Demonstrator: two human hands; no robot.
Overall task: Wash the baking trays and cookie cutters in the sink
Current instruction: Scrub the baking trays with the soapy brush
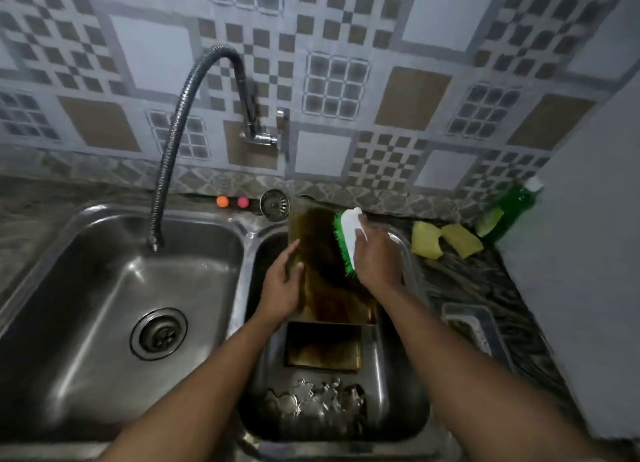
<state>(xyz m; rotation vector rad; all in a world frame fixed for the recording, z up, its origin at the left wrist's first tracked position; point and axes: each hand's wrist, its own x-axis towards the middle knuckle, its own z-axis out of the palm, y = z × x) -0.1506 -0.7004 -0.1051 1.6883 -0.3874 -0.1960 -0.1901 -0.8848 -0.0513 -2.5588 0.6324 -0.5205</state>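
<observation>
A brown-stained baking tray [329, 295] leans in the right basin of the double sink [391, 392], its top edge resting against the back rim. My left hand [282, 281] grips the tray's left edge. My right hand [372, 253] presses a white scrub brush with green bristles [346, 241] against the tray's upper right part. A smaller stained tray [323, 347] lies flat lower in the same basin. Several metal cookie cutters [311, 402] are heaped at the basin's near end.
The left basin [104, 288] holds only its drain, with the flexible faucet hose [173, 139] ending above it. A sink strainer [275, 205] and two small balls sit on the back ledge. Two yellow sponges [445, 241], a green soap bottle [509, 207] and a clear container [467, 326] lie on the right counter.
</observation>
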